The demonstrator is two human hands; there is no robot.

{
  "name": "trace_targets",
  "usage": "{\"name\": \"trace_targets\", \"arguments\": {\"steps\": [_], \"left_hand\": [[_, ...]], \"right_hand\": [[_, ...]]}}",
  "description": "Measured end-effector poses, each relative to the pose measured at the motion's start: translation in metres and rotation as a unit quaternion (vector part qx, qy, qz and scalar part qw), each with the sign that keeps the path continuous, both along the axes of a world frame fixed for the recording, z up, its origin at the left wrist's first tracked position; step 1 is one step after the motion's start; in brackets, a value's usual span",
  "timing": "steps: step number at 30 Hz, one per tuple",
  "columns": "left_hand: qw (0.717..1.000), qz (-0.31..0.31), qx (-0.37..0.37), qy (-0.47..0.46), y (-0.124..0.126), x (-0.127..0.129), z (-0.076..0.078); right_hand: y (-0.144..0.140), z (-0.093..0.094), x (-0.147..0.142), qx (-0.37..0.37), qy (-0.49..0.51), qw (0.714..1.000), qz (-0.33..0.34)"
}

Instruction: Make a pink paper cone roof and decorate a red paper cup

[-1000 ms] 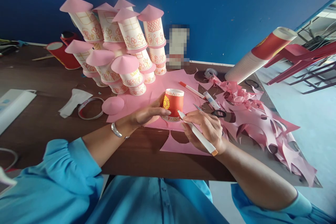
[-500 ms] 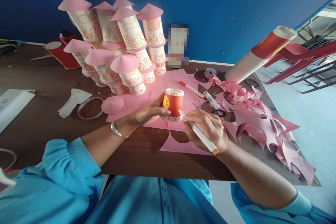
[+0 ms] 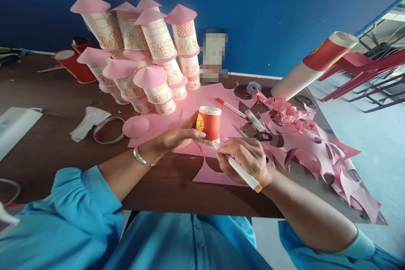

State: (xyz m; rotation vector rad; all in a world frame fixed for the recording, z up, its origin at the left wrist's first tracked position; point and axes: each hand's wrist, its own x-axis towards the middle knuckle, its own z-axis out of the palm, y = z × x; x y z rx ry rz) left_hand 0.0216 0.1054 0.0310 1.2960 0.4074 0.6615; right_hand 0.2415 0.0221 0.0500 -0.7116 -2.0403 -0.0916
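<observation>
My left hand [image 3: 179, 136] grips a red paper cup [image 3: 209, 123] standing upside down on a pink paper sheet [image 3: 190, 112]. The cup has a yellow flower print and a white rim. My right hand [image 3: 249, 158] holds a white marker [image 3: 237, 167] with an orange end, its tip touching the paper at the cup's base on the near right side.
A pile of decorated paper cups with pink cone roofs [image 3: 148, 50] stands behind. Another marker [image 3: 230, 108], a glue tube [image 3: 255, 120] and scissors [image 3: 262, 136] lie to the right, beside pink paper scraps [image 3: 316, 147]. A cup stack [image 3: 311, 65] lies far right. A pink cone [image 3: 136, 126] lies left.
My right hand has slid the marker tip down and leftward around the cup's base. The left hand keeps the cup in place.
</observation>
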Motion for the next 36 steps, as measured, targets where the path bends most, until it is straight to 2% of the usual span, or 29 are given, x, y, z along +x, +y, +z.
{"name": "trace_targets", "arguments": {"steps": [8, 15, 20, 29, 36], "left_hand": [[1.0, 0.007, -0.006, 0.013, -0.005, 0.0, 0.009], [1.0, -0.001, 0.008, 0.007, -0.001, -0.002, 0.0], [0.999, 0.005, 0.002, 0.036, -0.002, -0.001, 0.004], [1.0, -0.003, -0.009, 0.013, -0.001, -0.001, 0.001], [1.0, -0.008, -0.023, -0.019, 0.002, -0.001, -0.01]], "right_hand": [[0.0, 0.001, 0.002, 0.001, -0.004, 1.0, 0.0], [0.002, 0.008, 0.005, 0.005, -0.007, 1.0, -0.023], [0.001, 0.005, 0.002, 0.009, -0.014, 1.0, -0.02], [0.002, 0.006, 0.004, 0.011, -0.007, 1.0, -0.024], [0.003, 0.007, 0.004, 0.007, -0.013, 0.999, -0.031]]}}
